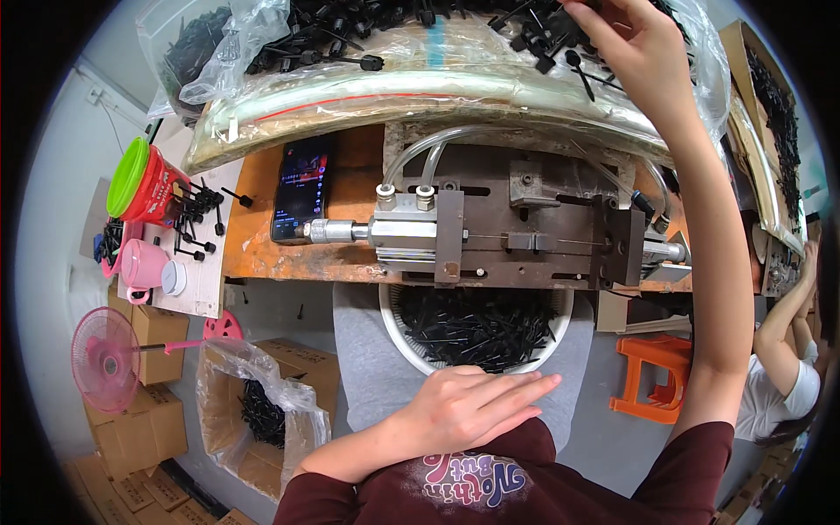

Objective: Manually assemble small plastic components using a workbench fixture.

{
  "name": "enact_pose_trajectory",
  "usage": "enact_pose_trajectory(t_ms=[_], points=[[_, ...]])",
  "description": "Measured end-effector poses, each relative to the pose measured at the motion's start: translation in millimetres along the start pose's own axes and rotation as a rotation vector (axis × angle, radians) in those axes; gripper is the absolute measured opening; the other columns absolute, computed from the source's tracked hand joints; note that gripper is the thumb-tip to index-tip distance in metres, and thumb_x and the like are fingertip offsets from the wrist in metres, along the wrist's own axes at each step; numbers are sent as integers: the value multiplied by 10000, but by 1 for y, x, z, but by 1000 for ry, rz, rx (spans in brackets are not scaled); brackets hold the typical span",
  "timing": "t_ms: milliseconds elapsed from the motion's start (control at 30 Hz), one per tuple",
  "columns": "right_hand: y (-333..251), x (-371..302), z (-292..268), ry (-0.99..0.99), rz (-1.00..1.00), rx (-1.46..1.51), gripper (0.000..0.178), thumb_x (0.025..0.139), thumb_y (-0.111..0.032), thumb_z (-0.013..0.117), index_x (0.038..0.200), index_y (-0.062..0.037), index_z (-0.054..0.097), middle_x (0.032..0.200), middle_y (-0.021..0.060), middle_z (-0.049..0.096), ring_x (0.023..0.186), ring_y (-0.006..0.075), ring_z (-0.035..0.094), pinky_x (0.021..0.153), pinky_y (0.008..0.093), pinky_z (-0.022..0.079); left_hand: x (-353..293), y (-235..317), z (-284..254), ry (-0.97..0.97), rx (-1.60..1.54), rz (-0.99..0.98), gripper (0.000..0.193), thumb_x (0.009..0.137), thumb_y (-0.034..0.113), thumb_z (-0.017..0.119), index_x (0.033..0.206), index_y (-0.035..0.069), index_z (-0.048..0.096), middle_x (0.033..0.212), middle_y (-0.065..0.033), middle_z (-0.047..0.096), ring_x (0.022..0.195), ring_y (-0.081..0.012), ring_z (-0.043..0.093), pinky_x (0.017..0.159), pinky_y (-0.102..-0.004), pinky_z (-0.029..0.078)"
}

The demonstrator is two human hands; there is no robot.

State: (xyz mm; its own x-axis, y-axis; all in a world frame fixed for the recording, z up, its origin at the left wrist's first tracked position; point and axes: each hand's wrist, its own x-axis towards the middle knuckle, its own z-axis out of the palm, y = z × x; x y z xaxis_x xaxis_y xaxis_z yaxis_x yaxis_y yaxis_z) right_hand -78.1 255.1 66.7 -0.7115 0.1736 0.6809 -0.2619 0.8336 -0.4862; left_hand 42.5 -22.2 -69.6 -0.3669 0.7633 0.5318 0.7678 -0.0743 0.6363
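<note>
My right hand [626,35] reaches to the far side, over a heap of black plastic parts with thin stems [341,35]. Its thumb and fingers are closed together at the top edge of the view; what they hold is hard to make out. My left hand [477,407] lies palm down in front of my chest, open, with its fingers stretched out and nothing in it. Just beyond it, a white round basket [392,337] full of black parts sits on my lap. A metal bench fixture [525,236] with clear air tubes [472,131] stands between my hands.
A phone [302,188] lies left of the fixture. Farther left are a red tub [153,192], pink cup [143,262] and fan [107,360]. A lined carton [262,429] stands lower left, an orange stool [649,376] right. Another person's arm [787,306] shows far right.
</note>
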Motion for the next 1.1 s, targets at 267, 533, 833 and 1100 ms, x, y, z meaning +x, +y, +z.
enact_pose_trajectory(t_ms=[267,533,833,1100], points=[[34,10,-8,109,225,304,72,865,-43,699,902,18,685,744,41,660,619,78,595,570,222,487,7,2,-6,29,-14,16,378,742,123,810,1097,30,718,977,-70,742,636,-141,672,533,-226,497],[13,-24,-37,83,371,675,274,881,-79,661,1135,22,645,942,47,642,773,129,608,714,255,488,23,-6,-31,314,-42,-51,535,748,13,793,1245,-27,600,1239,-226,624,968,-229,687,750,-299,592],[-56,-140,-24,-275,815,1072,175,837,-14,730,989,38,663,861,71,668,605,71,596,534,214,505,36,0,-52,248,-336,-238,446,766,-43,763,1198,-29,653,1138,-184,661,934,-234,685,762,-315,572],[-60,-176,-33,-269,963,1097,233,836,2,724,1052,55,655,809,66,677,579,84,600,517,197,476,40,4,-44,93,-251,-149,336,631,94,845,946,23,757,891,-91,712,739,-191,659,634,-291,489]])
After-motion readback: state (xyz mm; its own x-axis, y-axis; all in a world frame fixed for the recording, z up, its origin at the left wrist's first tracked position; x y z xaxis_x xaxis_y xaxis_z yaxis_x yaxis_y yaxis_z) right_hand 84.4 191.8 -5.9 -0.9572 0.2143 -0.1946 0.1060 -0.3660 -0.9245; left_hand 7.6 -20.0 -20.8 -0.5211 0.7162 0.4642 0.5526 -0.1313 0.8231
